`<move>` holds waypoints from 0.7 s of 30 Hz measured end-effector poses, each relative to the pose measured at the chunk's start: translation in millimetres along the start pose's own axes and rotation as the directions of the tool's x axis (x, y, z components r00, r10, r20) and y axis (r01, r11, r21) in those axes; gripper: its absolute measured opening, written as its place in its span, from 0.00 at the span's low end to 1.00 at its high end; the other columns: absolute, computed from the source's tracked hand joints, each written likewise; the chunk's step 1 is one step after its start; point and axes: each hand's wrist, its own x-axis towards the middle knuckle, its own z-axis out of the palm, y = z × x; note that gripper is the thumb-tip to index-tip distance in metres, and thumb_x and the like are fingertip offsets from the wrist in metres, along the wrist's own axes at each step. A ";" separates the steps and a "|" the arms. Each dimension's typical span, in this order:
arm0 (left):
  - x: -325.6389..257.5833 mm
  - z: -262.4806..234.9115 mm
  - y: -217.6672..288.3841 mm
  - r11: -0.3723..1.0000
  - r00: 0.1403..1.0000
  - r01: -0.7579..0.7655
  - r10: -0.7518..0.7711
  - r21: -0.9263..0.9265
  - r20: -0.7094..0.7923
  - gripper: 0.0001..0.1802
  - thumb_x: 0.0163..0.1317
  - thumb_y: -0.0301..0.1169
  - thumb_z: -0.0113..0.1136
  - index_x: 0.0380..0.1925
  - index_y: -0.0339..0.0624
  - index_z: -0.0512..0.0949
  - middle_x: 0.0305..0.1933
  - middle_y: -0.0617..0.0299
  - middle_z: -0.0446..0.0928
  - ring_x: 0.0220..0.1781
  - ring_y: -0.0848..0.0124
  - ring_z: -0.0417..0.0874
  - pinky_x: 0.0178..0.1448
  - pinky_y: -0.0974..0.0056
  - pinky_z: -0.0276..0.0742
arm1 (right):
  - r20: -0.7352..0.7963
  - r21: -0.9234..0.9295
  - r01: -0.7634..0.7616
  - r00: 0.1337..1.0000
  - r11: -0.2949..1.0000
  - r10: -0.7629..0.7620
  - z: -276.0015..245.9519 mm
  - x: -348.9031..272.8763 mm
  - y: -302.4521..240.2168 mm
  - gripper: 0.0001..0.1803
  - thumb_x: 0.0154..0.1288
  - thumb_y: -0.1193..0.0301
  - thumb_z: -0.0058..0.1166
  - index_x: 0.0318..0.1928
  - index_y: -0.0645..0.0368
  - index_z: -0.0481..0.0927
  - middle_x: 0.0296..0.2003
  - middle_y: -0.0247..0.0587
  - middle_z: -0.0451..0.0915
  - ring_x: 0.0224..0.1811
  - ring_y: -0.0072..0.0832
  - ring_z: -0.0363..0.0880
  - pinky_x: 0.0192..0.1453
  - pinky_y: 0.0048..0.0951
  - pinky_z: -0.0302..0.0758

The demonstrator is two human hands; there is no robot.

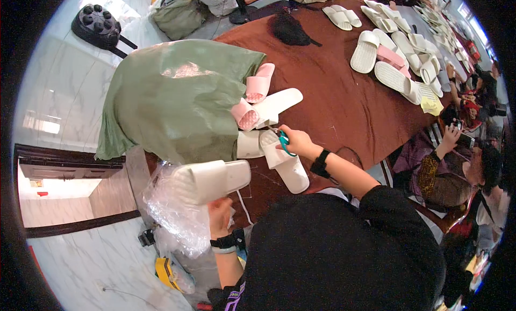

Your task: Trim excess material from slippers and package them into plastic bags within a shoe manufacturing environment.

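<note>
My right hand (298,143) is closed round teal-handled scissors (283,143), whose blades point toward the white slippers by the sack mouth. One white slipper (293,174) lies directly under that hand, and another white slipper (250,144) is beside it. My left hand (219,217) grips the near edge of a pair of white slippers (207,182), held at the table's left front; its fingers are partly hidden. Crumpled clear plastic (174,214) hangs beside this hand. Pink slippers (259,84) and a longer white slipper (282,104) poke out of a green woven sack (177,96).
A brown cloth (328,85) covers the table. Many white slippers (398,77) and a pink one (391,57) are heaped at the far right. A black bundle (293,29) lies at the back. A black stool (97,26) stands far left. Another person (451,166) sits at the right.
</note>
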 end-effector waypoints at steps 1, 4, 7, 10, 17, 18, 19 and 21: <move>-3.7 -12.1 -8.3 0.988 0.968 0.151 -0.154 0.027 0.196 0.40 0.52 0.19 0.62 0.64 0.40 0.54 0.64 0.53 0.62 0.66 0.59 0.61 0.69 0.55 0.56 | 0.021 -0.061 0.047 0.999 0.997 -0.046 4.2 8.9 -6.0 0.31 0.50 0.49 0.61 0.49 0.52 0.68 0.32 0.48 0.79 0.35 0.48 0.79 0.37 0.44 0.73; 9.2 -12.9 -42.3 0.823 0.962 0.271 -0.255 -0.499 0.102 0.32 0.57 0.30 0.59 0.62 0.41 0.60 0.64 0.56 0.63 0.67 0.60 0.61 0.68 0.51 0.56 | 0.126 -0.255 0.163 0.983 0.953 -0.135 26.8 29.2 -13.6 0.29 0.48 0.50 0.62 0.45 0.52 0.69 0.30 0.48 0.79 0.34 0.49 0.79 0.35 0.45 0.74; 33.8 -3.2 -49.1 0.796 0.908 0.267 -0.396 -0.543 -0.134 0.24 0.62 0.36 0.55 0.57 0.40 0.66 0.57 0.58 0.70 0.55 0.63 0.72 0.55 0.55 0.67 | 0.241 -0.434 0.147 0.970 0.889 -0.043 43.0 33.5 -20.8 0.18 0.47 0.63 0.56 0.41 0.53 0.72 0.33 0.47 0.80 0.36 0.45 0.80 0.37 0.44 0.76; 38.4 -16.2 -54.5 0.996 0.942 0.062 -0.037 0.065 -0.333 0.20 0.62 0.37 0.56 0.51 0.40 0.72 0.50 0.60 0.76 0.50 0.64 0.75 0.52 0.59 0.67 | 0.192 -0.374 0.173 0.976 0.911 -0.107 37.0 29.1 -21.6 0.20 0.48 0.63 0.57 0.42 0.53 0.70 0.35 0.47 0.79 0.39 0.46 0.79 0.38 0.46 0.75; -9.0 0.6 89.7 -0.181 0.761 -0.182 0.597 0.966 0.255 0.14 0.66 0.34 0.52 0.43 0.34 0.74 0.38 0.56 0.78 0.43 0.68 0.74 0.46 0.61 0.69 | -0.028 0.052 0.332 0.943 0.942 -0.331 -115.4 -46.1 -54.8 0.30 0.50 0.67 0.67 0.51 0.55 0.65 0.33 0.47 0.79 0.36 0.42 0.81 0.40 0.34 0.76; -9.6 -8.4 93.2 -0.175 0.760 -0.168 0.603 0.970 0.240 0.14 0.66 0.34 0.52 0.43 0.34 0.74 0.38 0.56 0.78 0.43 0.68 0.74 0.46 0.61 0.69 | -0.070 0.147 0.362 0.932 0.921 -0.355 -130.4 -56.3 -69.0 0.28 0.50 0.72 0.66 0.50 0.57 0.65 0.32 0.44 0.79 0.34 0.33 0.81 0.39 0.31 0.76; -6.6 -20.1 93.5 0.214 0.723 -0.206 0.691 0.955 0.002 0.14 0.66 0.33 0.52 0.44 0.34 0.74 0.41 0.56 0.77 0.44 0.68 0.75 0.46 0.62 0.71 | -0.040 0.295 0.298 0.953 0.908 -0.300 -142.7 -66.1 -67.3 0.29 0.51 0.74 0.66 0.51 0.58 0.64 0.39 0.42 0.78 0.38 0.27 0.79 0.42 0.29 0.76; -6.9 -19.3 101.6 0.557 0.681 -0.255 0.684 0.791 -0.263 0.14 0.66 0.33 0.52 0.45 0.34 0.73 0.44 0.56 0.77 0.45 0.68 0.76 0.46 0.62 0.74 | -0.110 0.436 0.300 0.953 0.848 -0.280 -161.6 -86.4 -66.4 0.32 0.55 0.76 0.62 0.57 0.60 0.59 0.52 0.40 0.70 0.53 0.26 0.69 0.54 0.29 0.70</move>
